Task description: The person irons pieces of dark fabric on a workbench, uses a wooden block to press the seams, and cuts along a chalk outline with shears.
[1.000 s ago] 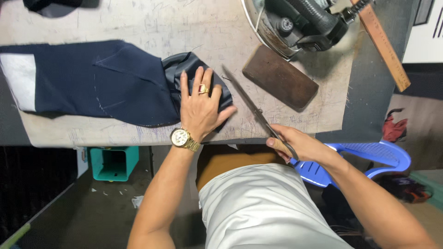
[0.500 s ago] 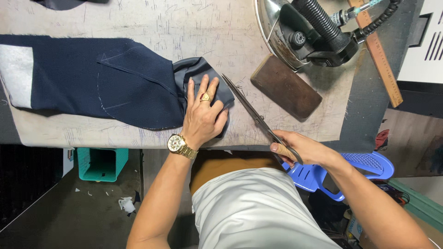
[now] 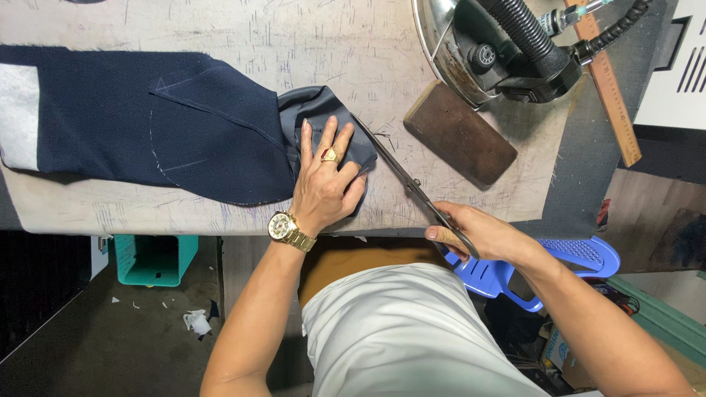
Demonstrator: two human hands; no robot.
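My left hand [image 3: 326, 185], with a gold ring and a gold wristwatch, presses flat on a grey lining piece [image 3: 318, 110] that sticks out from under a dark navy cloth panel [image 3: 154, 125] with chalk lines. Long tailor's scissors [image 3: 401, 176] are gripped by my right hand [image 3: 478, 234] at the table's near edge. Their blades lie along the right edge of the grey lining, next to my left fingers.
A worn, marked worktable [image 3: 294, 44] holds a steam iron [image 3: 485, 44] with a black hose, a brown wooden block [image 3: 460, 132] and a wooden ruler [image 3: 610, 95]. A blue plastic stool [image 3: 559, 265] is behind my right arm and a teal crate [image 3: 154, 257] sits under the table.
The view has shifted a little. My left hand stays pressed on the grey lining and the scissors' blades sit closer against its right edge.
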